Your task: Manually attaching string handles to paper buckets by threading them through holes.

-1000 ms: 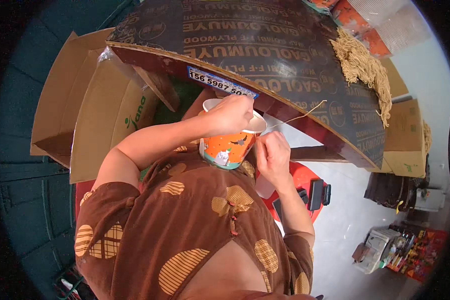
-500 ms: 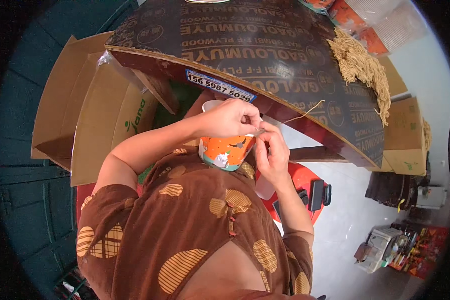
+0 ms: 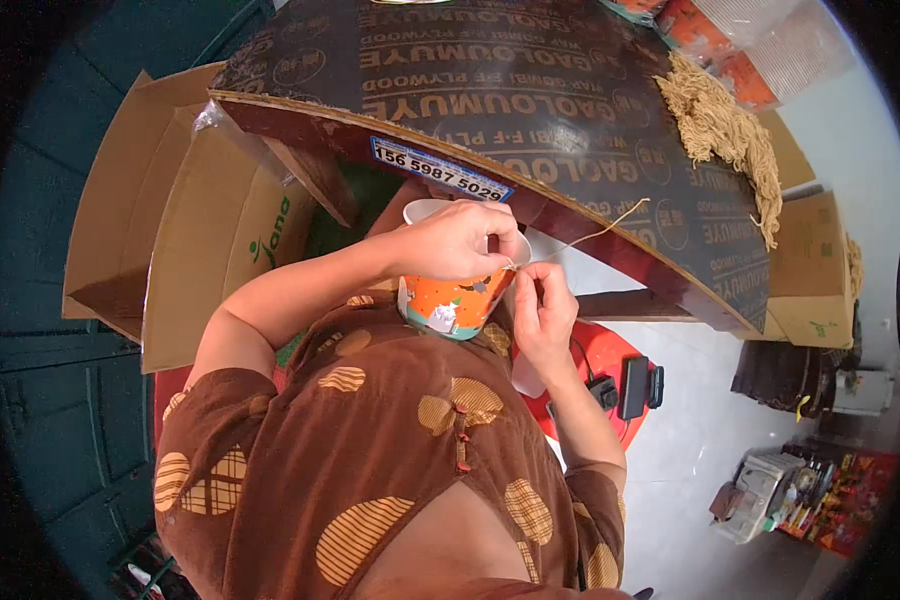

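My left hand [image 3: 457, 240] grips the rim of an orange paper cup [image 3: 453, 301] with a white inside, held against my chest. My right hand [image 3: 542, 305] pinches a thin tan string [image 3: 600, 231] right at the cup's rim. The string's free end curves up and to the right over the edge of the dark plywood board [image 3: 530, 90]. A pile of the same tan strings [image 3: 720, 130] lies on the board's right side.
An open cardboard box [image 3: 170, 240] stands to my left. More boxes [image 3: 810, 270] sit beyond the board on the right. Below my right arm is a red stool [image 3: 610, 380] with a black device on it. Clutter lies on the pale floor at lower right.
My right hand has moved in toward the cup's rim, bringing the string with it. The left hand stays on the cup.
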Motion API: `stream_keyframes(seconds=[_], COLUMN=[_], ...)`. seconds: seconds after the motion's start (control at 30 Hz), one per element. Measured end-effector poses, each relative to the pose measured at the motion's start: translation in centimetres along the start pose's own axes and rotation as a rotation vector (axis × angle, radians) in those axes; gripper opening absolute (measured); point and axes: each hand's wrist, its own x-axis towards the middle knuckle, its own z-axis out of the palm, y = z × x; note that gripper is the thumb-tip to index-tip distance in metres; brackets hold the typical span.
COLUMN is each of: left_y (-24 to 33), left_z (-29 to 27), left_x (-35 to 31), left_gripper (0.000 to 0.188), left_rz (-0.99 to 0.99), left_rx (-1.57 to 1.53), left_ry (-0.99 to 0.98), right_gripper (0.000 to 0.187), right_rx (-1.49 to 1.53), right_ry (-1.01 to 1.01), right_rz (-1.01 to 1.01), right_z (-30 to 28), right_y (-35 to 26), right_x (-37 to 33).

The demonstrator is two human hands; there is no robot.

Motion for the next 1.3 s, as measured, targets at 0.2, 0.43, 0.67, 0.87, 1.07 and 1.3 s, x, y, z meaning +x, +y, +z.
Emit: stream_keyframes(seconds=[0.2,0.43,0.67,0.87,1.07,1.3], left_y=[-0.2,-0.1,-0.2,0.2,0.4,-0.3], left_z=[0.0,0.0,0.0,0.1,0.0,0.3], left_x=[-0.1,0.0,0.2,0.2,0.3,0.4], left_gripper=[0.01,0.01,0.01,0.012,0.015,0.013], left_rz=[0.033,0.01,0.003,-0.049,-0.093,-0.075], left_rx=[-0.01,-0.026,-0.008,-0.052,-0.044,-0.059], left_ry=[-0.074,-0.111,-0.108,-0.056,-0.048,-0.05], right_gripper=[0.007,0.004,0.007,0.003,0.005,0.007], right_rx=[0.151,0.253,0.187,0.11,0.051,0.067], right_ry=[0.052,0.031,0.077,0.077,0.072,0.07], right_rz=[0.198,0.234,0.167,0.059,-0.016,0.035], right_z=[0.7,1.1,1.2,1.1,0.8,1.0], right_y=[0.1,0.1,0.7,0.0,-0.5,-0.3], right_x=[-0.2,-0.1,-0.1,0.1,0.3,0.1])
